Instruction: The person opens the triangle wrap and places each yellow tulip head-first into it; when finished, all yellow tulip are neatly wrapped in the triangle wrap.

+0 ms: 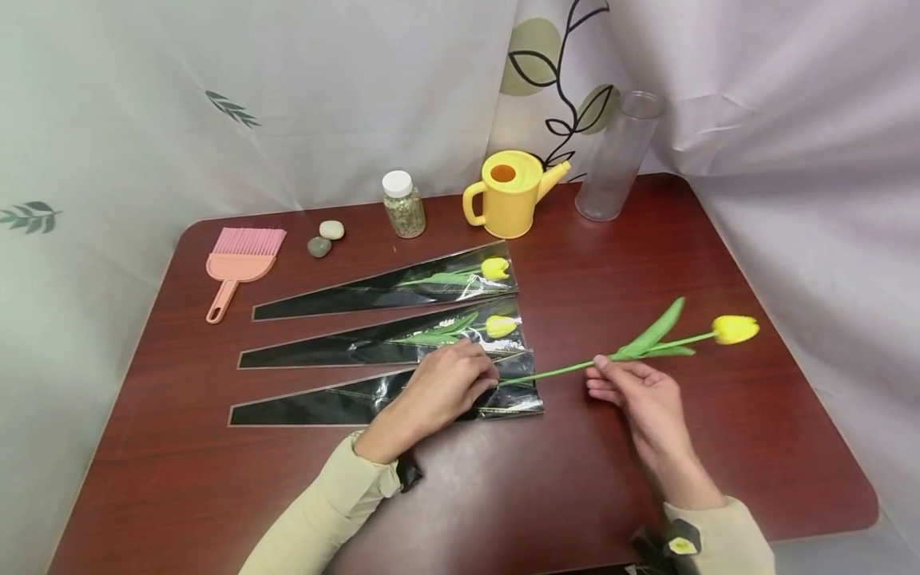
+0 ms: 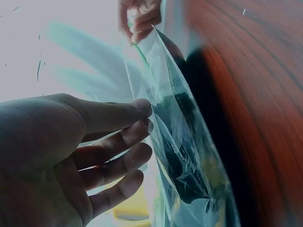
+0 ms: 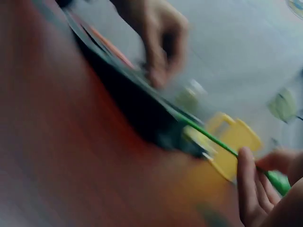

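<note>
In the head view my right hand (image 1: 643,403) pinches the green stem of a yellow artificial tulip (image 1: 735,329), whose bloom points right. Its stem's lower end enters the mouth of the nearest black-and-clear flower sleeve (image 1: 302,409). My left hand (image 1: 449,379) pinches that sleeve's clear film between thumb and forefinger, its other fingers bent loosely, as the left wrist view shows the film (image 2: 175,123) lifted at the edge. Behind lie two more sleeves, a middle one (image 1: 287,355) and a far one (image 1: 309,302), each with a yellow tulip inside.
Along the back stand a jar of dried bits with a white lid (image 1: 405,209), a yellow watering can (image 1: 512,200) and a clear glass cylinder (image 1: 616,164). A pink brush (image 1: 240,259) and two stones, grey (image 1: 319,247) and white (image 1: 331,230), lie at the left. Curtains surround the table.
</note>
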Available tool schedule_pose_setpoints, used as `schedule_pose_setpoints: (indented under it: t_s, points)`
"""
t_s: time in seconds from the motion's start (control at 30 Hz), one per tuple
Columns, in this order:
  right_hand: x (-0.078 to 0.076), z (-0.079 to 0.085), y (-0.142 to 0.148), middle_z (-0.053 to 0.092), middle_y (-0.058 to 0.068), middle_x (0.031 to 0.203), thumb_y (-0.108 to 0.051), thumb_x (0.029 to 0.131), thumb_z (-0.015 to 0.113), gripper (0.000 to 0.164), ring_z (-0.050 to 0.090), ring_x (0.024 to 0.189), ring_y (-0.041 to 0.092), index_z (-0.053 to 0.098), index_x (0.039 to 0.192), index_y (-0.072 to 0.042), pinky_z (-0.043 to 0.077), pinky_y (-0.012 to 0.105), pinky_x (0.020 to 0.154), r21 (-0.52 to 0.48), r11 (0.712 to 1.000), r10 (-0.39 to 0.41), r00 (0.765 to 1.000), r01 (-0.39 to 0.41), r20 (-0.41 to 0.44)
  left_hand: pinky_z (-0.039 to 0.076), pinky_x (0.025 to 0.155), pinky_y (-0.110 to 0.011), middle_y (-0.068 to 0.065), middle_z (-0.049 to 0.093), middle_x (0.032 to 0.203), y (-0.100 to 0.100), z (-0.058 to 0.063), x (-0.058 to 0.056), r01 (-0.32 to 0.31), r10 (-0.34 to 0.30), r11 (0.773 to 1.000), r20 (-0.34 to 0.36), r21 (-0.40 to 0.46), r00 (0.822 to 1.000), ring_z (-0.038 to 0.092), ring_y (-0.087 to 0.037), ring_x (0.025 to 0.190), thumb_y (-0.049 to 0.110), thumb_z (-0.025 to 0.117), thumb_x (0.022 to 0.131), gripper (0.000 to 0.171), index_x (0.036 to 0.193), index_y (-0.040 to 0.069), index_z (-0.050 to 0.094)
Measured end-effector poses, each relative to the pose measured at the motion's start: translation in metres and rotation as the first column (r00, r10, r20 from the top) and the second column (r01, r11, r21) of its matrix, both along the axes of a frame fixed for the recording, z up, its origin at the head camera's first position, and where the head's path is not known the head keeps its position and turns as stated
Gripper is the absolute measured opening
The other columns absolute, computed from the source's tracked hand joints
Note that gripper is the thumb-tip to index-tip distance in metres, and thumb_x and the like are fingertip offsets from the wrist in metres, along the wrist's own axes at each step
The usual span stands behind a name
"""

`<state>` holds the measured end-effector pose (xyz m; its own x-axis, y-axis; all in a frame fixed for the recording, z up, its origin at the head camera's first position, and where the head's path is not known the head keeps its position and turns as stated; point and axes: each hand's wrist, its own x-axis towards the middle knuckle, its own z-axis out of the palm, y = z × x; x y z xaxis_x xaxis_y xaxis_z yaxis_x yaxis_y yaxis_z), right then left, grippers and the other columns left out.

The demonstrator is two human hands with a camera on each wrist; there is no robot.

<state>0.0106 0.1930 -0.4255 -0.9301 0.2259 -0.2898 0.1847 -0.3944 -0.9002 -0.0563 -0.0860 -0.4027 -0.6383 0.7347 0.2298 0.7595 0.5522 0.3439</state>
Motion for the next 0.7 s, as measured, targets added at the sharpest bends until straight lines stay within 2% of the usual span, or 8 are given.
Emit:
schedule_pose_setpoints:
  t_s: [0.2,0.37,0.5,0.57,0.63,0.7]
  points:
    - [0.004,-0.009,-0.041,0.071,0.009,0.078,-0.017,0.086,0.077,0.027,0.064,0.061,0.012,0.071,0.100,0.005,0.055,0.026,0.059,-0.002,1.000,0.016,0.986,-0.016,0.168,0.050,0.074,-0.029,0.009,0.066,0.088,0.001,0.003,0.001,0.008,-0.009,1.000,0.004,0.010,1.000,0.057,-0.011,0.084,0.021,0.073,0.090,0.004,0.089,0.017,0.075]
    - [0.004,-0.009,-0.059,0.065,0.004,0.072,-0.025,0.084,0.079,0.039,0.051,0.050,0.008,0.067,0.103,0.007,0.047,0.023,0.048,-0.001,0.994,0.103,0.951,-0.108,0.291,0.050,0.072,-0.029,0.010,0.065,0.086,0.002,0.004,0.003,-0.004,0.004,1.000,0.004,-0.006,1.000,0.056,-0.011,0.082,0.021,0.073,0.090,0.004,0.087,0.019,0.074]
    - [0.004,-0.007,-0.063,0.058,0.001,0.065,-0.026,0.085,0.078,0.029,0.041,0.043,0.007,0.068,0.087,0.001,0.039,0.022,0.041,-0.011,0.984,0.171,0.932,-0.177,0.320,0.049,0.070,-0.029,0.011,0.064,0.084,0.003,0.004,0.002,-0.008,0.008,1.000,0.007,-0.016,1.000,0.055,-0.010,0.081,0.020,0.074,0.089,0.005,0.084,0.020,0.073]
    - [0.003,-0.006,-0.063,0.055,0.000,0.063,-0.026,0.085,0.078,0.026,0.038,0.041,0.006,0.067,0.083,-0.002,0.035,0.022,0.040,-0.018,0.977,0.206,0.923,-0.212,0.324,0.049,0.071,-0.029,0.011,0.063,0.084,0.003,0.004,0.002,-0.006,0.007,1.000,0.010,-0.022,1.000,0.055,-0.010,0.081,0.020,0.074,0.089,0.005,0.084,0.020,0.073]
    - [0.004,-0.005,-0.060,0.055,-0.001,0.064,-0.026,0.087,0.076,0.024,0.038,0.041,0.005,0.069,0.086,-0.003,0.034,0.021,0.039,-0.023,0.967,0.246,0.912,-0.252,0.329,0.049,0.071,-0.029,0.011,0.064,0.085,0.002,0.004,0.003,-0.002,0.002,1.000,0.015,-0.027,1.000,0.055,-0.010,0.081,0.020,0.074,0.089,0.005,0.084,0.020,0.073]
    - [0.005,-0.005,-0.054,0.056,0.000,0.067,-0.025,0.089,0.074,0.028,0.038,0.042,0.004,0.070,0.097,0.001,0.035,0.020,0.040,-0.028,0.955,0.288,0.903,-0.295,0.318,0.049,0.072,-0.029,0.010,0.065,0.086,0.002,0.003,0.003,0.002,-0.001,0.999,0.019,-0.033,1.000,0.056,-0.011,0.081,0.021,0.073,0.089,0.005,0.085,0.019,0.074]
